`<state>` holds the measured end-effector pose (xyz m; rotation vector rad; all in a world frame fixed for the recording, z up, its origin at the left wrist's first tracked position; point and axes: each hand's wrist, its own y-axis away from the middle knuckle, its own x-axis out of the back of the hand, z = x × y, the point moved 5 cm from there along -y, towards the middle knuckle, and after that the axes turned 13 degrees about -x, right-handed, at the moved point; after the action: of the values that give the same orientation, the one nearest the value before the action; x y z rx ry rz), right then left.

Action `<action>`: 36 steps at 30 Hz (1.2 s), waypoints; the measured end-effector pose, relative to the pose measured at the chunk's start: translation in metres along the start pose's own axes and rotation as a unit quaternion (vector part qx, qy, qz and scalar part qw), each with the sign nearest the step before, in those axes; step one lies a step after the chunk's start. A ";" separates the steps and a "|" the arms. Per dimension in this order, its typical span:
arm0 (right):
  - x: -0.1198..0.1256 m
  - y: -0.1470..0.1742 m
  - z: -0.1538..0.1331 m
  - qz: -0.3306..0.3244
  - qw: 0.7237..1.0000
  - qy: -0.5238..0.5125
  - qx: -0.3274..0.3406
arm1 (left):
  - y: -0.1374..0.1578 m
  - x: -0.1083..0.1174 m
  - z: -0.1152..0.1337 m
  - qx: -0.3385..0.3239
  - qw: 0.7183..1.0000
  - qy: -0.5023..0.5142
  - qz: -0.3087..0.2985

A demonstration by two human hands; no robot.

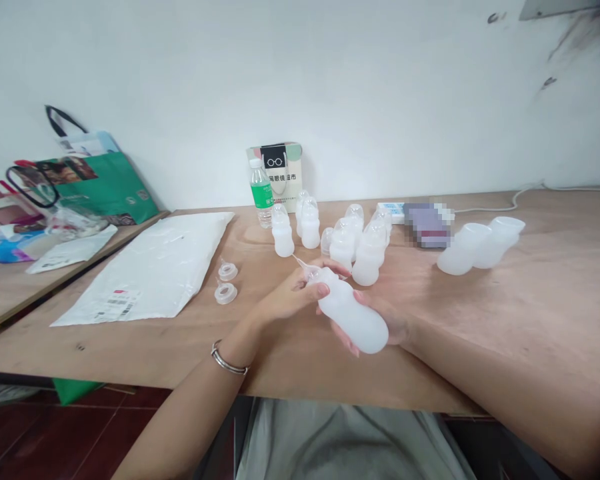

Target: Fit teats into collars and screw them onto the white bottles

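Note:
A frosted white baby bottle [355, 317] lies tilted between my hands, its base toward me on the right. My right hand [380, 313] is wrapped round its body from beneath and the side. At its neck, my left hand [300, 287] closes round a clear nipple piece [310, 270] with a thin tip pointing up and left. The fingers partly hide where nipple and neck meet. Two loose nipples with collar rings [225, 293] rest on the table left of my hands. Beyond my hands stand several capped bottles [369, 257].
At the right stand open bottles without tops [457, 253]. A white mailing bag [160, 267] lies at left, near a green shopping bag [105, 183]. A water bottle [261, 193] and a paper bag [293, 167] are by the wall, with a white cable [515, 200] further right.

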<state>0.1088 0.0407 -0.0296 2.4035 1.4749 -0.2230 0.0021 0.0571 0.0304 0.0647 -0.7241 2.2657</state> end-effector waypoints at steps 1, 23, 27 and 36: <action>0.002 0.000 -0.002 0.040 0.999 0.018 0.017 | 0.001 0.001 -0.001 0.001 1.000 -0.005 0.011; 0.002 0.011 -0.016 0.305 0.933 0.177 0.073 | 0.002 0.000 -0.017 0.032 0.988 0.042 0.147; -0.002 0.008 -0.014 0.285 0.925 0.245 0.062 | -0.001 -0.004 -0.008 0.010 0.996 0.032 0.087; -0.023 0.004 0.002 -0.171 0.985 -0.024 -0.027 | 0.002 -0.025 0.006 -0.013 0.989 0.139 -0.043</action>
<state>0.1019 0.0188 -0.0236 2.0750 1.8388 -0.3104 0.0183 0.0371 0.0279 -0.2234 -0.5893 2.1268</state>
